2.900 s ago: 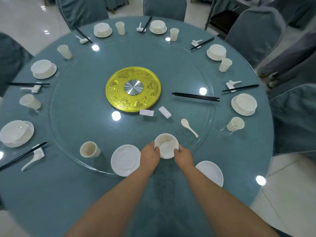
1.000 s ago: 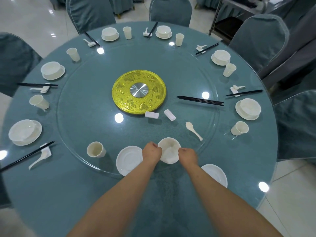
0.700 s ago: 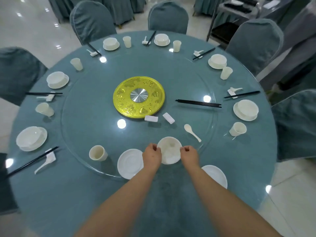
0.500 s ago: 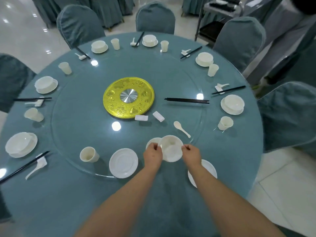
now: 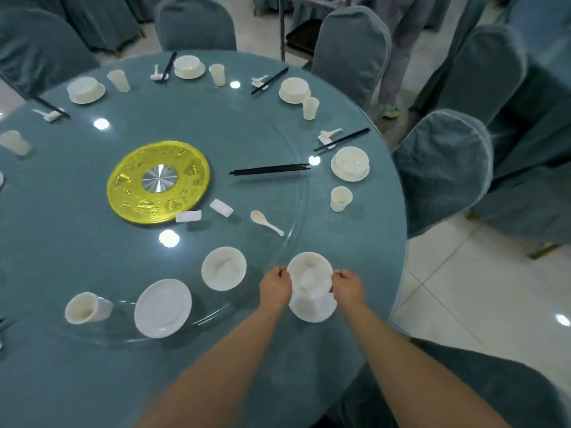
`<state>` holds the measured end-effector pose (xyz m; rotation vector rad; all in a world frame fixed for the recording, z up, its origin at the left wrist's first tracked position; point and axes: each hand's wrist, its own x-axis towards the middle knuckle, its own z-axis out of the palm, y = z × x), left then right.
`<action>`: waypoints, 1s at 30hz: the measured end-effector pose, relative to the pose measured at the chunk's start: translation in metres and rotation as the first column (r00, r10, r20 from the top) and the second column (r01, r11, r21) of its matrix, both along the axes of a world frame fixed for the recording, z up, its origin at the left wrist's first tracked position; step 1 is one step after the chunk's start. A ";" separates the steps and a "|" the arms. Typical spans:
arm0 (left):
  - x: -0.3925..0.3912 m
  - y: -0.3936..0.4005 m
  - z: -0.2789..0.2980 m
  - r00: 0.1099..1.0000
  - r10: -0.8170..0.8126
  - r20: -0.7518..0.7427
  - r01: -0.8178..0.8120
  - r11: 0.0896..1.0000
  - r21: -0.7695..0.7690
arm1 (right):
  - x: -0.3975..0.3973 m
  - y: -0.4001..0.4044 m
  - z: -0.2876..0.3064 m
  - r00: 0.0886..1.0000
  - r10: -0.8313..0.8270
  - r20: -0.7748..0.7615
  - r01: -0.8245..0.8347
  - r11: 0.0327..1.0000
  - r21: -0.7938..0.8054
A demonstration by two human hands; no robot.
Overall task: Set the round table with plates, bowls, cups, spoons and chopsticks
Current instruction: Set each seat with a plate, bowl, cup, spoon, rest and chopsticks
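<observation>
I hold a white bowl (image 5: 310, 270) between both hands, just above a white plate (image 5: 312, 310) near the table's front right edge. My left hand (image 5: 275, 288) pinches its left rim and my right hand (image 5: 347, 287) pinches its right rim. A second white bowl (image 5: 224, 267) stays on the glass turntable (image 5: 92, 248), with a bare plate (image 5: 162, 307) and a cup (image 5: 85, 312) to its left. A loose spoon (image 5: 265, 222), black chopsticks (image 5: 270, 169) and two white rests (image 5: 221, 207) also lie on the glass.
A gold disc (image 5: 158, 182) marks the turntable's centre. Finished settings with bowls on plates (image 5: 350, 163), cups (image 5: 340, 198), spoons and chopsticks ring the teal table. Covered chairs (image 5: 441, 168) surround it; tiled floor lies to the right, where a person's legs (image 5: 398, 50) stand.
Both hands lifted the top bowl off a stack on the turntable and carried it right, over the plate at the table edge. One bowl stayed behind on the glass.
</observation>
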<state>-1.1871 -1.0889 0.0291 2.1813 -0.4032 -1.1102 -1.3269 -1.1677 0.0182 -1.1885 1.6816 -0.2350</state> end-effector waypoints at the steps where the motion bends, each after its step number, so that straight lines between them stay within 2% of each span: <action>1: -0.004 -0.001 -0.004 1.000 0.000 -0.010 0.000 1.000 0.011 | -0.004 0.000 -0.003 1.000 0.002 -0.002 -0.002 1.000 0.008; 15: -0.023 0.010 -0.042 0.998 -0.028 -0.047 0.034 0.991 0.128 | -0.024 0.016 -0.042 0.999 0.006 -0.048 -0.001 0.995 0.101; 30: -0.018 0.007 -0.051 0.996 0.012 -0.087 -0.003 0.995 0.101 | -0.018 0.018 -0.048 0.999 -0.020 -0.038 0.025 0.992 0.125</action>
